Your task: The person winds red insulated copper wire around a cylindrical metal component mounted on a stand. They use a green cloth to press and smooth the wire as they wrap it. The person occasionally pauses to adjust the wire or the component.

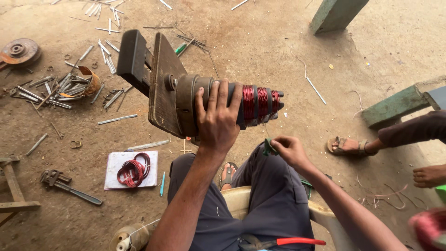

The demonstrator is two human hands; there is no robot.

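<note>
Head view: left of the stepped dark metal winding drum [204,100] lie many loose metal rods [65,88], one grey pipe wrench [69,186] and one red wire coil [133,172] on white paper. The left hand [216,118] wraps tight around the drum. Below its three red wire bands [261,102], the right hand [288,149] pinches a green strip [268,146]. Right of it, another person's sandalled foot [346,145] rests on open dirt.
</note>
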